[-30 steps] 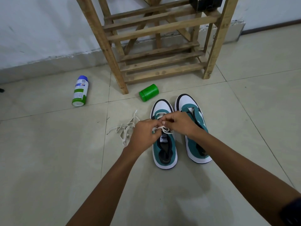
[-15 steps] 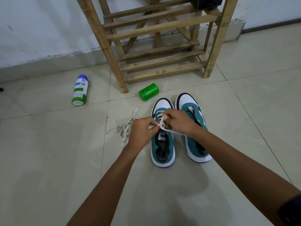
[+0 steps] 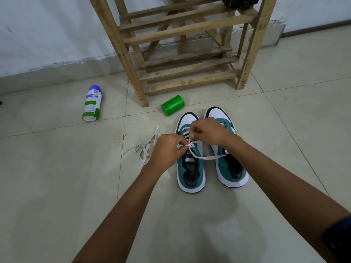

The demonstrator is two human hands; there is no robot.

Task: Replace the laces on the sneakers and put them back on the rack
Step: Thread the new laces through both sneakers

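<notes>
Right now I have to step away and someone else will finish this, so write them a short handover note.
Left hand and right hand both pinch the white lace over the left sneaker, mid-tie.
Right sneaker sits beside it, seemingly unlaced.
A loose lace lies on the floor to the left.
Wooden rack stands behind.
Left: finish tying, lace the other sneaker, rack both.

Both bare forearms reach forward and converge. The left hand (image 3: 167, 150) has its fingers curled, pinching a lace (image 3: 207, 158). The right hand (image 3: 208, 130), slightly farther forward, pinches the same lace between thumb and curled fingers, knuckles up.
</notes>
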